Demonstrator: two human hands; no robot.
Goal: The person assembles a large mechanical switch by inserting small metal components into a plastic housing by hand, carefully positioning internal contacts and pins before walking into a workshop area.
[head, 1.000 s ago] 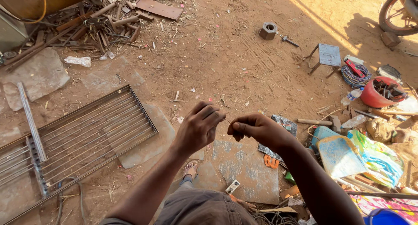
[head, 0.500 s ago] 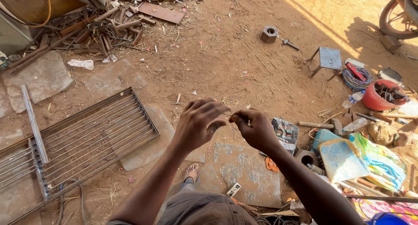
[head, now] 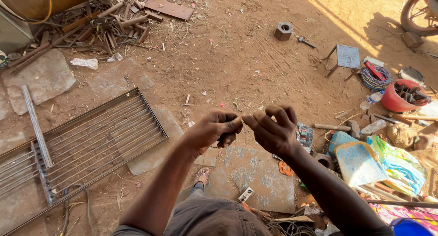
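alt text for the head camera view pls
Seen from above, a person's left hand and right hand meet fingertip to fingertip, pinching something too small to identify, over a dirt yard. A metal grille lies to the left, scrap metal beyond.

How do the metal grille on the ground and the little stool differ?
The grille lies flat on the dirt to the left of the hands; the stool stands upright on thin legs, far right. The grille is long, wide and made of many parallel bars; the stool is small with a solid square top. The grille looks bare grey; the stool's top is bluish. Both appear to be metal.
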